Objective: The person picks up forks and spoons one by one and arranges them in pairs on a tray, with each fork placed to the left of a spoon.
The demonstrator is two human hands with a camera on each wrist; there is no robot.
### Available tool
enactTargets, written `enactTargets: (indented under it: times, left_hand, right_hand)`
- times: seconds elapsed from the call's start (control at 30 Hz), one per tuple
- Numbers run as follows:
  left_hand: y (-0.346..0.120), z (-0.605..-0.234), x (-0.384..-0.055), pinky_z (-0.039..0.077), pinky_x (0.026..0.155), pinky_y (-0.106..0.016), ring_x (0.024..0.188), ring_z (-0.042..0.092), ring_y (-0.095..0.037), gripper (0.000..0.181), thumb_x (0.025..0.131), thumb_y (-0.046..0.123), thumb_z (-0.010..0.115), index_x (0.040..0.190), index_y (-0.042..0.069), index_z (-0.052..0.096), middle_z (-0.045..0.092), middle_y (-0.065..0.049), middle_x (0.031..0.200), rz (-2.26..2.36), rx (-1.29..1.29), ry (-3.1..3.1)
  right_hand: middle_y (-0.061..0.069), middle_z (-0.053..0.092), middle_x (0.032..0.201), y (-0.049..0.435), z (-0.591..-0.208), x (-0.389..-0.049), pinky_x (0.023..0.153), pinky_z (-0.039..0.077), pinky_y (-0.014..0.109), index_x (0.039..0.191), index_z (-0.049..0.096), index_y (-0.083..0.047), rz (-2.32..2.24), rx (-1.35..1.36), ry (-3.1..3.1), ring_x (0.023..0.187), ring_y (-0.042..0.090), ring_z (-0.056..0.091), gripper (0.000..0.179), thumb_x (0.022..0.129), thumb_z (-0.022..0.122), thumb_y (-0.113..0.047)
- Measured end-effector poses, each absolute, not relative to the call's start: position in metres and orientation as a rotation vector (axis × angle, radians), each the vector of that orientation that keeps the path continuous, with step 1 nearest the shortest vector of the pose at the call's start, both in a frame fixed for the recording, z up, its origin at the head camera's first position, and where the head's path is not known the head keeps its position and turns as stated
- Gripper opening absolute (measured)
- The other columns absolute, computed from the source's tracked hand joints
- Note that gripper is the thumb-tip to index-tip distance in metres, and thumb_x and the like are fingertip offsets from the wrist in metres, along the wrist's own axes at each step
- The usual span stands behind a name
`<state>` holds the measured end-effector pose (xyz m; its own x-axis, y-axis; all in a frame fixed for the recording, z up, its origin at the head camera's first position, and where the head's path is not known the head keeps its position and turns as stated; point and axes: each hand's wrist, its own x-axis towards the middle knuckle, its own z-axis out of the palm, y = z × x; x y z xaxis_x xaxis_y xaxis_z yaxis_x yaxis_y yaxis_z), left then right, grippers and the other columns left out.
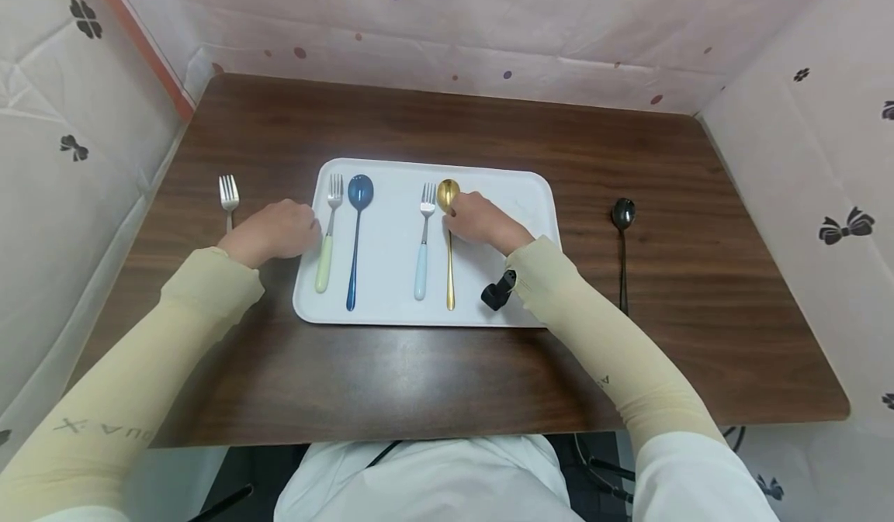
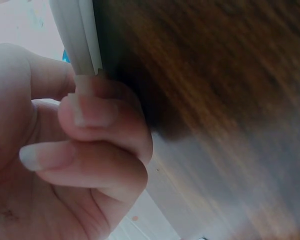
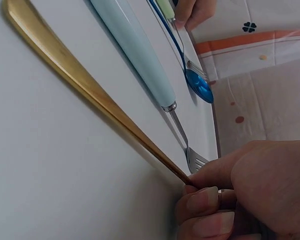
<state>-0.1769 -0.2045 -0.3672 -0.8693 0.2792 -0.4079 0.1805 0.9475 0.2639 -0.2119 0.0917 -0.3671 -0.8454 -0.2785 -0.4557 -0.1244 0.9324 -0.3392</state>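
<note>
My right hand [image 1: 478, 219] pinches the thin neck of a gold spoon [image 1: 450, 274] between thumb and fingers, just below its bowl. In the right wrist view the spoon's handle [image 3: 85, 80] slants over the white surface. At the tray's left side, my left hand [image 1: 275, 231] grips the rim of the white tray [image 1: 380, 316], with curled fingers [image 2: 105, 165] at its edge. A fork with a light blue handle [image 1: 421, 270] lies left of the gold spoon. Farther left on the tray are a blue spoon [image 1: 356, 243] and a fork with a green handle [image 1: 324, 262].
Beyond my left hand a silver fork [image 1: 228, 192] lies on the brown wooden table [image 1: 391, 382], its handle partly hidden by the hand. A black spoon [image 1: 623, 235] lies right of the tray, its lower end behind my right sleeve. Patterned sheets [image 1: 489, 33] hang around the table.
</note>
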Motion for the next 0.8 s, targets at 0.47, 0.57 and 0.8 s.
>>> enactTargets:
  times: [0.47,0.57,0.8]
  left_hand:
    - [-0.2049,-0.3673,-0.1764,0.042,0.062,-0.035,0.068,0.054,-0.025,0.037,0.096,0.022,0.037,0.104,-0.005,0.061,0.057,-0.014,0.077,0.302,0.335,2.649]
    - [-0.2053,-0.3674,-0.1760,0.042,0.062,-0.035,0.069,0.054,-0.025,0.037,0.096,0.022,0.037,0.104,-0.005,0.061,0.057,-0.014,0.077,0.295,0.336,2.653]
    - [-0.2060,-0.3673,-0.1763,0.043,0.063,-0.036,0.070,0.056,-0.026,0.037,0.096,0.022,0.038,0.106,-0.005,0.062,0.058,-0.014,0.078,0.282,0.347,2.658]
  right_hand:
    - [0.001,0.044,0.063,0.0907,-0.3687,-0.2092,0.055,0.035,0.025,0.069,0.049,-0.011,-0.438,-0.270,2.591,0.058,0.013,0.043,0.033,0.099,0.043,-0.021]
    - [0.001,0.044,0.064,0.0906,-0.3690,-0.2086,0.055,0.035,0.025,0.069,0.049,-0.011,-0.441,-0.278,2.596,0.058,0.014,0.043,0.032,0.099,0.043,-0.021]
    - [0.001,0.044,0.063,0.0901,-0.3685,-0.2083,0.055,0.035,0.025,0.068,0.048,-0.011,-0.432,-0.277,2.595,0.058,0.013,0.043,0.033,0.099,0.043,-0.021]
